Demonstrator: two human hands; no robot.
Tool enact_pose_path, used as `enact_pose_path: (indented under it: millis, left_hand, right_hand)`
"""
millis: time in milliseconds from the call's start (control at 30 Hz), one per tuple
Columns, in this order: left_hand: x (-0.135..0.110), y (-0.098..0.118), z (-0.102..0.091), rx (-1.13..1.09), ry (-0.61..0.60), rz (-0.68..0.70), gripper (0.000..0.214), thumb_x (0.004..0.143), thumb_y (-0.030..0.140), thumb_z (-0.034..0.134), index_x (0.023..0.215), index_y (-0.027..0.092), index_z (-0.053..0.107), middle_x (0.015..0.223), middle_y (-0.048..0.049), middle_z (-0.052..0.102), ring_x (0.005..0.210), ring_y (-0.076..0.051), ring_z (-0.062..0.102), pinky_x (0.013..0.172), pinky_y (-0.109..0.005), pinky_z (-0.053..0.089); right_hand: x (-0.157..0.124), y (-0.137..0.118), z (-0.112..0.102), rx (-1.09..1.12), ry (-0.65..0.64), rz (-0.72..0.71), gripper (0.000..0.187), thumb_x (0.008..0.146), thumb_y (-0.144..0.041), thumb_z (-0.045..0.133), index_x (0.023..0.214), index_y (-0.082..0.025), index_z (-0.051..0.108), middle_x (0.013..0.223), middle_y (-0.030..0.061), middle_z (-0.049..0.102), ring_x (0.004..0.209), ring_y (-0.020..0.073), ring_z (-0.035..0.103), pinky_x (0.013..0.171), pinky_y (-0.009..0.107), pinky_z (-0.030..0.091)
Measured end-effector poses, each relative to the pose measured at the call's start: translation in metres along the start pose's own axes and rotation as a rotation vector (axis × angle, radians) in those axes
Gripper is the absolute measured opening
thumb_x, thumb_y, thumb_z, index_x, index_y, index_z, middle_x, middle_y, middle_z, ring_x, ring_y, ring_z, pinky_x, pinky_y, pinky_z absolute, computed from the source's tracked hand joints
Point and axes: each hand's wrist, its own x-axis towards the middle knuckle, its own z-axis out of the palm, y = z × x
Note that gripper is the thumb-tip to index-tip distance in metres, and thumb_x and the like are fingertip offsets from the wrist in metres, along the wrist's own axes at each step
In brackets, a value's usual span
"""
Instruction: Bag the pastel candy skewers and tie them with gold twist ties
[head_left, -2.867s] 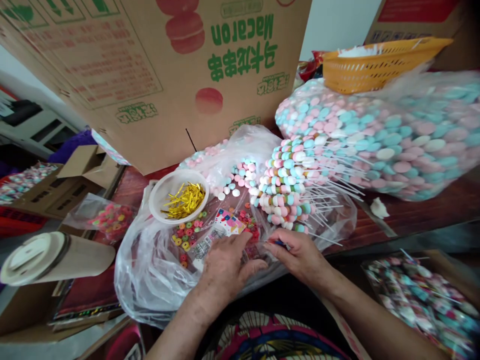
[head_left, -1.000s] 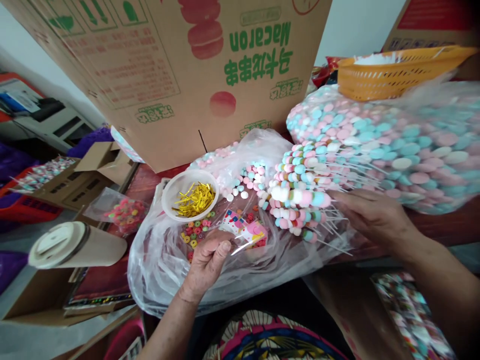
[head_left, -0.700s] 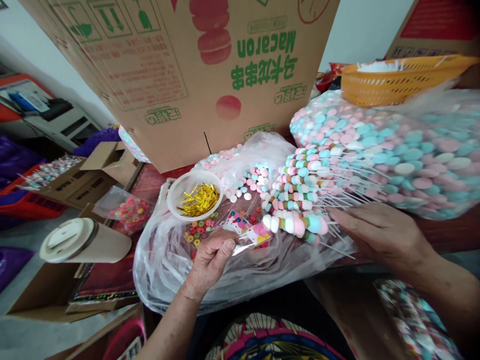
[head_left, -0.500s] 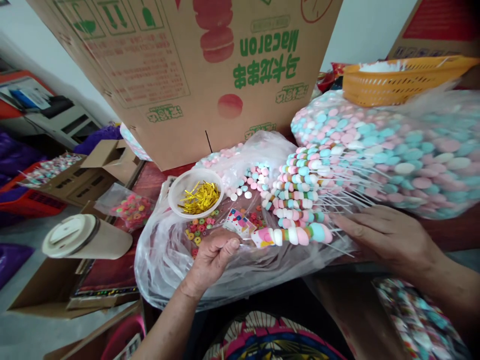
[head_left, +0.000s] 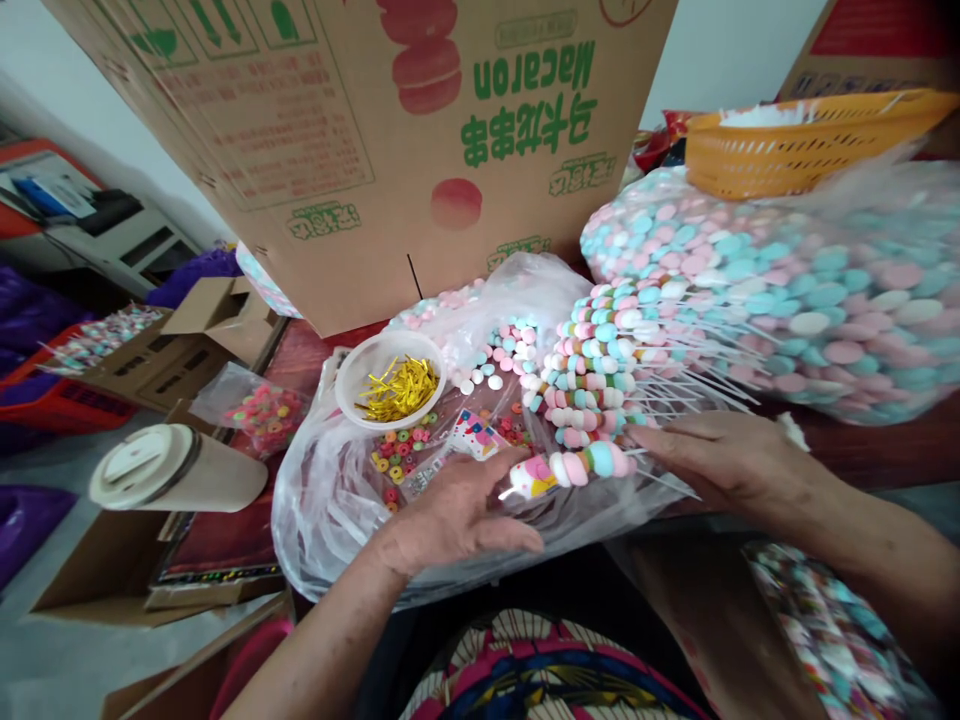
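Pink, white and blue marshmallow-like candies are threaded on a candy skewer (head_left: pixel 589 465) with a printed paper wrapper (head_left: pixel 534 478) at its left end. My right hand (head_left: pixel 720 460) has its fingers closed at the skewer's stick end. My left hand (head_left: pixel 469 505) is beside the wrapper, thumb and fingers apart, its hold on nothing visible. Just beyond lies a pile of similar finished skewers (head_left: pixel 592 385), white sticks pointing right. Small ring candies (head_left: pixel 401 445) and a spotted paper wrapper (head_left: pixel 474 432) rest on the plastic sheet (head_left: pixel 322 520) behind my left hand.
A white bowl (head_left: pixel 346 385) holds gold twist ties. The large cardboard box (head_left: pixel 405 190) stands behind. At right are a big bag of candies (head_left: pixel 810 290) and an orange basket (head_left: pixel 787 150). A lidded cup (head_left: pixel 217 475) and a bag of ring candies (head_left: pixel 262 415) sit left.
My left hand has opened from its pinch at the skewer's left end and turned, now closer to the wrapper. The skewer and my right hand have shifted slightly left.
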Motion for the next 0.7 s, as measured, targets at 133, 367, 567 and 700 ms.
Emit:
enact_pose_path:
  millis: [133, 367, 567, 700]
  left_hand:
    - [0.013, 0.009, 0.010, -0.255, -0.236, -0.206, 0.035, 0.074, 0.049, 0.066, 0.089, 0.017, 0.062, 0.072, 0.0022, 0.058, 0.067, -0.015, 0.052, 0.059, -0.022, 0.038]
    - [0.030, 0.012, 0.028, -0.716, -0.664, -0.173, 0.029, 0.061, 0.036, 0.079, 0.069, 0.015, 0.062, 0.061, 0.0027, 0.055, 0.054, -0.010, 0.048, 0.050, -0.022, 0.040]
    - [0.022, 0.010, 0.040, -1.139, -0.485, -0.480, 0.049, 0.053, 0.042, 0.084, 0.085, 0.015, 0.058, 0.059, 0.0043, 0.056, 0.045, -0.009, 0.054, 0.043, -0.021, 0.045]
    - [0.025, 0.011, 0.043, -1.031, -0.504, -0.500, 0.064, 0.056, 0.036, 0.083, 0.109, 0.017, 0.054, 0.057, 0.0069, 0.054, 0.039, -0.009, 0.051, 0.038, -0.019, 0.041]
  right_hand:
    - [0.013, -0.006, -0.009, -0.121, -0.050, -0.170, 0.037, 0.085, -0.010, 0.045, 0.120, -0.016, 0.055, 0.077, 0.0049, 0.066, 0.068, 0.0182, 0.056, 0.062, 0.030, 0.039]
    - [0.046, -0.003, -0.035, -0.222, 0.011, -0.249, 0.036, 0.093, -0.020, 0.037, 0.123, -0.030, 0.054, 0.101, 0.0040, 0.067, 0.090, 0.0204, 0.055, 0.086, 0.040, 0.038]
    - [0.046, -0.011, -0.008, -0.211, 0.025, -0.374, 0.034, 0.092, -0.012, 0.036, 0.117, -0.019, 0.058, 0.098, 0.0074, 0.068, 0.086, 0.0194, 0.056, 0.079, 0.038, 0.042]
    - [0.038, -0.028, 0.019, -0.039, -0.022, -0.354, 0.028, 0.090, -0.012, 0.040, 0.107, -0.014, 0.062, 0.083, 0.0076, 0.068, 0.079, 0.0189, 0.058, 0.076, 0.036, 0.044]
